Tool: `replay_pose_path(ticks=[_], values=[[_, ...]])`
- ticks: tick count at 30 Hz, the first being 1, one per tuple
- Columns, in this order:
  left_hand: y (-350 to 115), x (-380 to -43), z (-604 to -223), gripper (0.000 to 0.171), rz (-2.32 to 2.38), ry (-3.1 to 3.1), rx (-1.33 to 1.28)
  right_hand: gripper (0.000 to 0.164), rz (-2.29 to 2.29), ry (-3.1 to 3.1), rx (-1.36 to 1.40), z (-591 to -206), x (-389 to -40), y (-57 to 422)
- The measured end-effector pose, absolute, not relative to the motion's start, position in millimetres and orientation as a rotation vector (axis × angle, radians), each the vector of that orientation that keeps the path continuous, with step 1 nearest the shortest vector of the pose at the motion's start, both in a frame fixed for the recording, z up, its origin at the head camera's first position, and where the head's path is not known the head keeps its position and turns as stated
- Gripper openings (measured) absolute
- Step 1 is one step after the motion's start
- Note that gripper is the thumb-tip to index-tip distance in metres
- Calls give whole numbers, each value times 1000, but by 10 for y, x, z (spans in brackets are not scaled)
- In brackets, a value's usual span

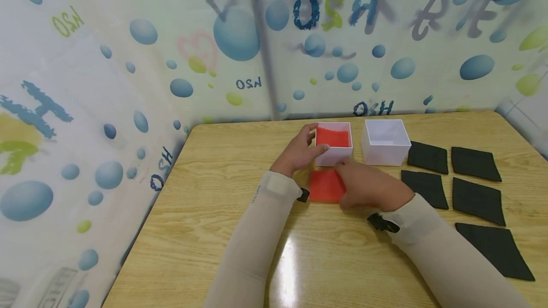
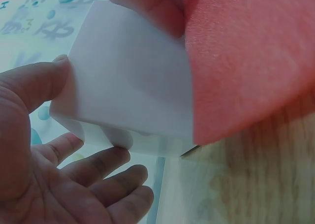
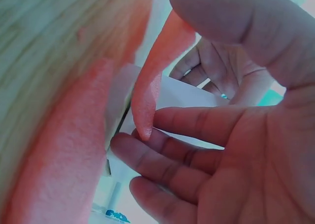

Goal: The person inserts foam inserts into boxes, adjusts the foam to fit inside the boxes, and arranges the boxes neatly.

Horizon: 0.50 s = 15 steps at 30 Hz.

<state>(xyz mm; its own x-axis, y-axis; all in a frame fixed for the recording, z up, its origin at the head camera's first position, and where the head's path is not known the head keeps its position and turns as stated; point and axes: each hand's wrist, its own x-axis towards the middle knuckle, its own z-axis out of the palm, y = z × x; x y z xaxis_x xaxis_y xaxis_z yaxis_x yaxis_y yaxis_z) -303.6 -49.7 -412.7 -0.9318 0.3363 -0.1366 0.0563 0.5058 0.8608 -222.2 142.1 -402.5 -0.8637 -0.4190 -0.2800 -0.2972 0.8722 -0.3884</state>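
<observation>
A white box (image 1: 334, 157) stands near the far edge with a red foam-like sheet (image 1: 331, 138) inside it. My left hand (image 1: 299, 151) holds this box at its left corner; in the left wrist view the thumb touches one wall and fingertips meet another. My right hand (image 1: 368, 183) pinches a second red sheet (image 1: 326, 187) by its right side, in front of the box. The right wrist view has the pinched red sheet (image 3: 152, 81) between thumb and index finger. A red surface (image 3: 69, 155) also appears at left there; whether it is the same sheet, I cannot tell.
Another white box (image 1: 385, 153), with no contents visible, stands to the right of the first. Several black sheets (image 1: 477, 201) lie in rows on the right side of the wooden table (image 1: 205, 203). A printed curtain-like backdrop (image 1: 299, 75) borders the table's far edge and left side.
</observation>
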Motion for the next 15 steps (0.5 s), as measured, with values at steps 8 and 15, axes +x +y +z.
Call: replay_pose_path(ticks=[8, 15], values=[[-496, -3052, -4141, 73, 1399, 2457, 319, 84, -487, 2671, -544, -3927, -2230, 1449], [-496, -3056, -4151, 73, 1411, 2450, 322, 87, -534, 2681, -577, -3805, -2200, 1512]])
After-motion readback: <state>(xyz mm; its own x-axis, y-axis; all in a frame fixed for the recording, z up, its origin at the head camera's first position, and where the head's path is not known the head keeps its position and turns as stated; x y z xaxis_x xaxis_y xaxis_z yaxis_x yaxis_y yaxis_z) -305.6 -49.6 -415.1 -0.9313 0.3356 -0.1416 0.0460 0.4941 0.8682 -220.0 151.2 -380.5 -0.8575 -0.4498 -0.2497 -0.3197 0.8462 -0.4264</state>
